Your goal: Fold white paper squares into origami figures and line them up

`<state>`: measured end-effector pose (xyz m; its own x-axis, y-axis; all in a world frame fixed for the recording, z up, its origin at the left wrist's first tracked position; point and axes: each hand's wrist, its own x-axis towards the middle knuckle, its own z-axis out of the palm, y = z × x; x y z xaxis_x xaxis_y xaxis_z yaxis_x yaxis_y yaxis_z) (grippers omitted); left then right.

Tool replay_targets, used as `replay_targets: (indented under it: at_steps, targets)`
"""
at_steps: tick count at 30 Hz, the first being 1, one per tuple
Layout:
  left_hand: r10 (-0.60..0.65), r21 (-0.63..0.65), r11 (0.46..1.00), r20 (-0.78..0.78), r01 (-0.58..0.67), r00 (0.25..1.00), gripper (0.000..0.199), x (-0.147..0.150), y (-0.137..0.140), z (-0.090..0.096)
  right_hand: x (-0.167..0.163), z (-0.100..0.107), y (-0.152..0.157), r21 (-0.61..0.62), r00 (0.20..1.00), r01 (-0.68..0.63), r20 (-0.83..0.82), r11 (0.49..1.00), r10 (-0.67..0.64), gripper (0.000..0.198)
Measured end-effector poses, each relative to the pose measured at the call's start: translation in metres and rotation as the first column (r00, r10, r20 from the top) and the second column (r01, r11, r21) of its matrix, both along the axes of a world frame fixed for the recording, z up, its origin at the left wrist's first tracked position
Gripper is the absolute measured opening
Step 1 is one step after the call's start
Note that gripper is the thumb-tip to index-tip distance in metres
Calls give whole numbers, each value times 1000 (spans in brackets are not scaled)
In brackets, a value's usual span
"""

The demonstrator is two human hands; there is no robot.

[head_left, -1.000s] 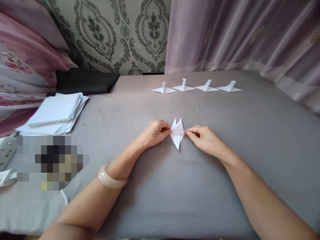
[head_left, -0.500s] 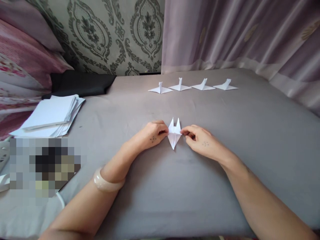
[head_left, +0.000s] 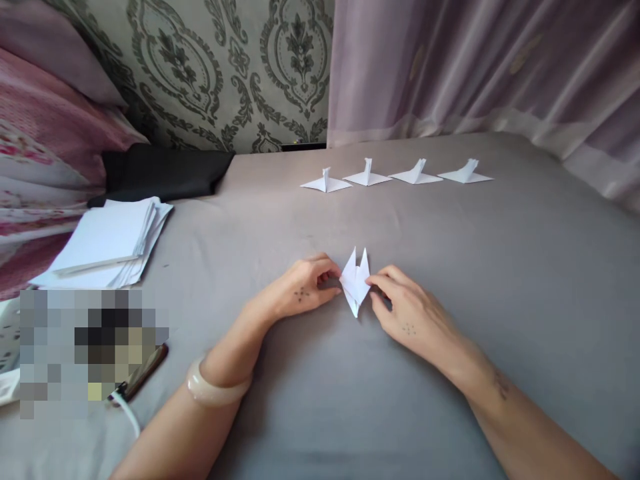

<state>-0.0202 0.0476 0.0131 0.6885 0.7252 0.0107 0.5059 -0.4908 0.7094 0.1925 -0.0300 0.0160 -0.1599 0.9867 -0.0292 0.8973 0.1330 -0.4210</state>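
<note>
Over the last half second, both hands have loosened their pinch on the two side corners of the folded paper [head_left: 356,283], which sits between them on the grey cloth [head_left: 310,387], two points facing away and one tip toward the person. The grip of the left hand [head_left: 303,290] has parted: its thumb stands away from the fingers, whose tips seem to touch the left corner. The right hand [head_left: 410,313] has a fingertip against the right edge, its thumb apart just below; whether anything presses from behind, I cannot tell. The level edge that crossed the middle has gone, and the near layer now lies slanted, so a flap is probably being turned and the folding looks unfinished. Beyond, the four folded figures [head_left: 417,175] stand in their row as before, untouched.
</note>
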Motion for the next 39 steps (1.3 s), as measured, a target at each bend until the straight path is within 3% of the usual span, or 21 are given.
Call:
replay_targets:
  at_steps: [5, 11, 14, 21, 32, 39]
  targets:
    - [41, -95, 995, 85, -33, 996, 14, -6, 4, -1, -5, 1, -3, 37, 998, -11, 65, 999, 9, 26]
    - [-48, 14, 999, 31, 48, 998, 13, 0, 3, -8, -9, 0, -4, 60, 994, -16, 106, 998, 10, 24]
    - [-53, 2, 999, 41, 53, 998, 17, 1, 4, -10, -10, -1, -4, 55, 994, -7, 106, 998, 1, 24]
    - [20, -14, 1000, 30, -20, 999, 21, 2, 5, -9, -10, -7, -3, 86, 996, 72, 47, 994, -76, 26]
    - [107, 16, 994, -62, -106, 992, 18, 13, 2, -9, -7, -7, 8, -13, 962, 206, -181, 979, -205, 27]
    - [146, 32, 989, -44, -145, 988, 12, 17, 1, -11, -7, -16, 14, -22, 941, 276, -199, 961, -275, 23]
